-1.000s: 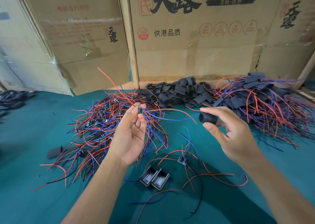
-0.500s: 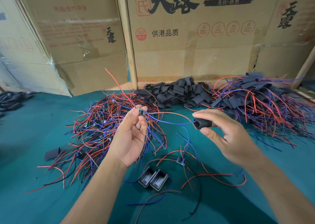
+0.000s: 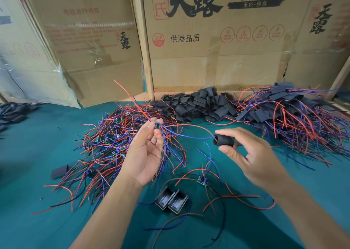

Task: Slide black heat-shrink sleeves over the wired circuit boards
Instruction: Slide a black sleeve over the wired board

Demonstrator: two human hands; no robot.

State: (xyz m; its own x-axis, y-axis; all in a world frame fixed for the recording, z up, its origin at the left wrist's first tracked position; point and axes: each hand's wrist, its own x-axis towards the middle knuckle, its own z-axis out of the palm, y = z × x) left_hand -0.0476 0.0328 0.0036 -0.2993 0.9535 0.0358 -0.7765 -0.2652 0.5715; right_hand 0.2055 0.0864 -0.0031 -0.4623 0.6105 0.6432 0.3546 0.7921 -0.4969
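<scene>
My left hand [image 3: 145, 154] pinches a small circuit board [image 3: 156, 125] between thumb and fingertips, its red and blue wires trailing right. My right hand [image 3: 251, 157] pinches a black heat-shrink sleeve [image 3: 223, 140] with its mouth facing left. The tips of the board's red and blue wires reach the sleeve's mouth. A heap of bare wired boards [image 3: 117, 144] lies at the left behind my left hand. A pile of loose black sleeves [image 3: 200, 104] sits at the back middle, and sleeved boards [image 3: 291, 116] are heaped at the right.
The teal table cover [image 3: 37, 173] carries one stray sleeve [image 3: 59, 171] at the left, two black plastic housings [image 3: 171, 201] and a lone wired board [image 3: 202, 180] near the front. Cardboard boxes [image 3: 208, 49] wall the back.
My right hand has brought the sleeve left, down to the ends of the board's wires. My left hand has held the board in about the same place.
</scene>
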